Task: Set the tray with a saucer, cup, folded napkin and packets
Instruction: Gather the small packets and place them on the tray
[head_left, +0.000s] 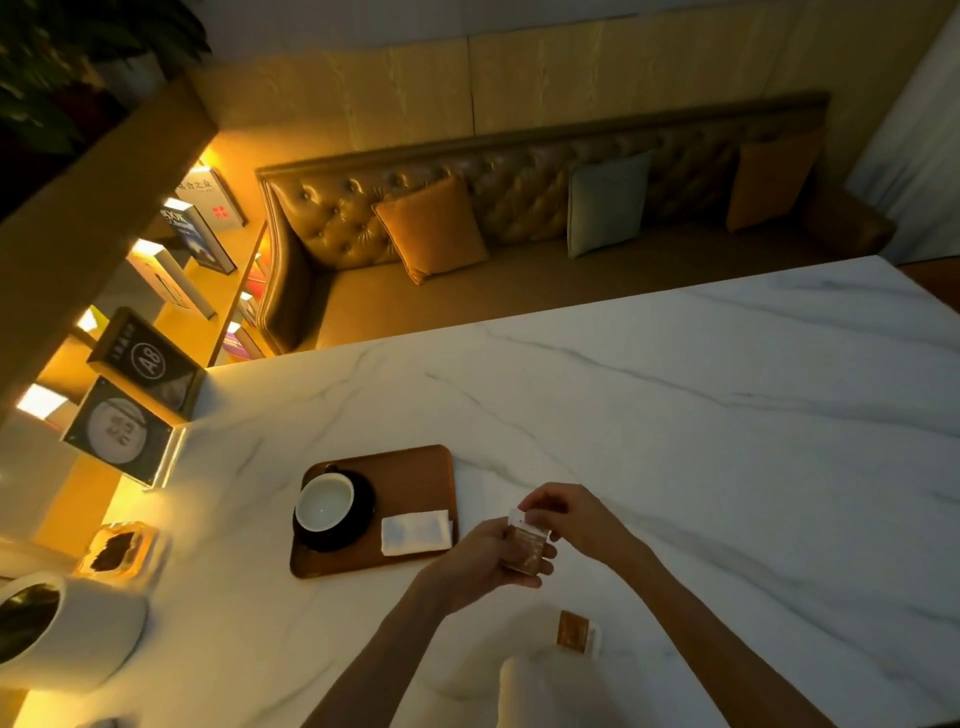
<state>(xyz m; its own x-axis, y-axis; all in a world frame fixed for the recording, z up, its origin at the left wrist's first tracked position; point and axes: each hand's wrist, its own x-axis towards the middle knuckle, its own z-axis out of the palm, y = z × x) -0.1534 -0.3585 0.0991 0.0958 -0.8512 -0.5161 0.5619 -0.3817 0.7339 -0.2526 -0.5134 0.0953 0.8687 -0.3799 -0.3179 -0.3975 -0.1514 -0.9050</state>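
A brown wooden tray lies on the marble table. On its left side a black saucer carries a cup that is white inside. A folded white napkin rests at the tray's right front. Just right of the tray, above the table, my left hand holds a brown packet from below. My right hand pinches the white top edge of the same packet. Another brown packet lies on the table nearer to me.
A white pot and a glass dish with dark contents stand at the table's left edge. Framed signs stand behind them. A white object sits at the near edge. A tufted sofa with cushions lies beyond the table.
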